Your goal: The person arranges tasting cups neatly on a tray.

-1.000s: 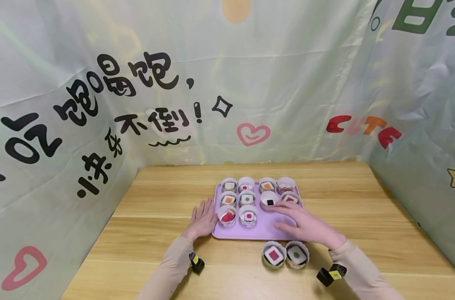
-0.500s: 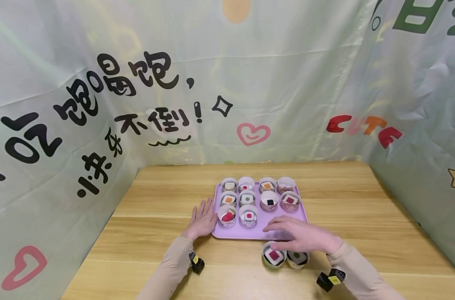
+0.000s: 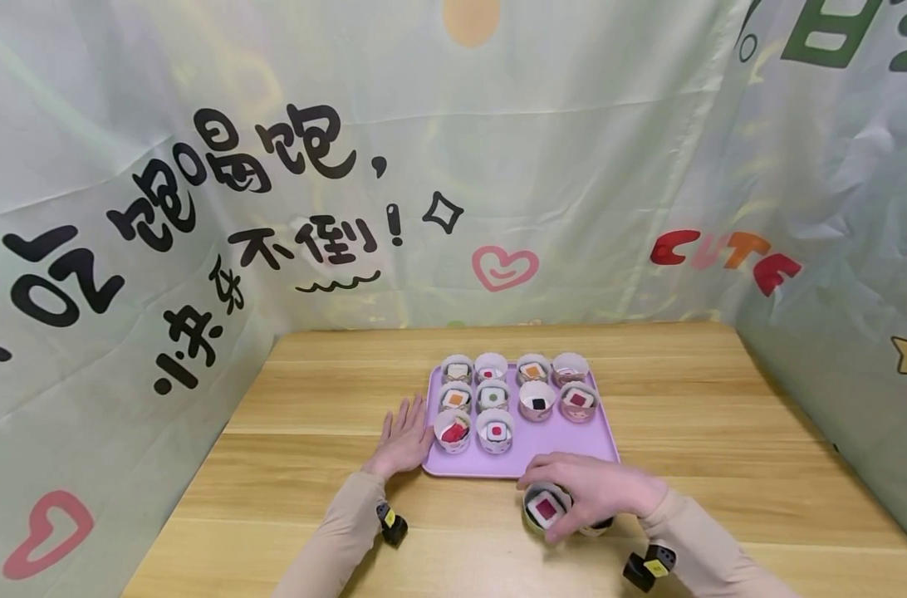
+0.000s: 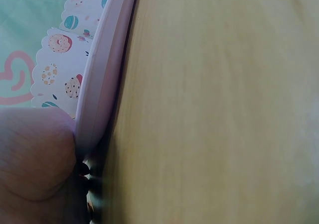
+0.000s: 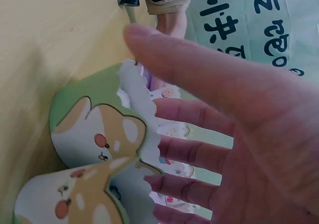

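Observation:
My right hand (image 3: 599,486) hovers over a green paper cup (image 3: 534,526) in front of the tray, fingers on its far side and thumb at its near side. The right wrist view shows the thumb and fingers spread about the rim, not closed on it. In this cup lies a white sushi-like piece (image 3: 546,509) with a dark pink square. Right beside it stands a second cup (image 5: 65,199) with a cartoon dog, mostly hidden by the hand in the head view. My left hand (image 3: 403,440) lies with straight fingers against the left edge of the purple tray (image 3: 531,453).
Several paper cups with sushi-like pieces stand in rows on the tray, among them one with a black piece (image 3: 539,404) and one with red (image 3: 453,432). Bare tray surface shows at front right. Printed cloth (image 3: 573,166) walls the wooden table (image 3: 311,390) behind and at the sides.
My right hand has drawn back from above the cups at the tray's right side, down toward the near cup in front of the tray. The left hand and tray have stayed put.

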A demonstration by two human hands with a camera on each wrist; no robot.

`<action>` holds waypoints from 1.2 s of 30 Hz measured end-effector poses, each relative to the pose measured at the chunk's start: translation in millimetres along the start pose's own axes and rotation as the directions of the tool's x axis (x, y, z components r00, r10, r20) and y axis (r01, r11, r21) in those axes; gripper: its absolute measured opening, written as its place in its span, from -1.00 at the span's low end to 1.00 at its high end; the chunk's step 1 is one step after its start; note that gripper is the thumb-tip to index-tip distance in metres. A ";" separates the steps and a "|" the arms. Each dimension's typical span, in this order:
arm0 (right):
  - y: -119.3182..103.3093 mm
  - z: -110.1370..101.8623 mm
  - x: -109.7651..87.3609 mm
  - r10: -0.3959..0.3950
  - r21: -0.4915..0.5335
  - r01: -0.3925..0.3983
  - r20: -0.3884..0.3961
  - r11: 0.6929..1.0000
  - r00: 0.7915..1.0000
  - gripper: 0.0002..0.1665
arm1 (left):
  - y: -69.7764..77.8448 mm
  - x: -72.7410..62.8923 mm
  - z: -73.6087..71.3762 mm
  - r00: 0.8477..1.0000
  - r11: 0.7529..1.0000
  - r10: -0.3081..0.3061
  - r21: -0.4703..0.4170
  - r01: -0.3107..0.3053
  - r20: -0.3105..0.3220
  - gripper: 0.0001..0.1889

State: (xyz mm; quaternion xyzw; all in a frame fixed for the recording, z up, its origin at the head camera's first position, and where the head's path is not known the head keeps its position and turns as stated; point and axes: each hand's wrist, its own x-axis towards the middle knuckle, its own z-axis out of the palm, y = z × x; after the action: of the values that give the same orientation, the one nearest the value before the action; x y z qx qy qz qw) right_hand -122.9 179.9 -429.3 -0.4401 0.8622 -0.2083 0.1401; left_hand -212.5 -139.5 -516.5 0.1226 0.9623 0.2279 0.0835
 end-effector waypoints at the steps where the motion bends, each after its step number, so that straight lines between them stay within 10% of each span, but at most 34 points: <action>1: -0.1 0.6 0.9 0.011 0.001 -0.011 0.012 1.000 1.000 -0.24 | 0.1 0.0 -0.1 1.000 1.000 0.000 0.000 0.000 0.000 -0.33; 17: -11.5 9.0 11.6 0.154 -0.067 -0.149 0.072 0.987 0.985 -0.34 | -1.5 0.7 1.9 1.000 1.000 -0.008 0.012 0.008 0.012 -0.33; 36: -14.4 15.1 20.2 0.154 -0.225 -0.134 0.074 0.965 0.985 -0.35 | -1.3 0.6 2.1 1.000 1.000 0.004 0.007 -0.004 -0.009 -0.34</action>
State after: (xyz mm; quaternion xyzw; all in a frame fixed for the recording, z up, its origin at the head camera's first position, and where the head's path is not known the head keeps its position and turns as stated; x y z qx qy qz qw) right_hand -117.9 152.3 -436.8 -0.3979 0.9023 -0.0810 0.1447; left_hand -212.8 -139.7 -519.0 0.1238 0.9632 0.2255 0.0782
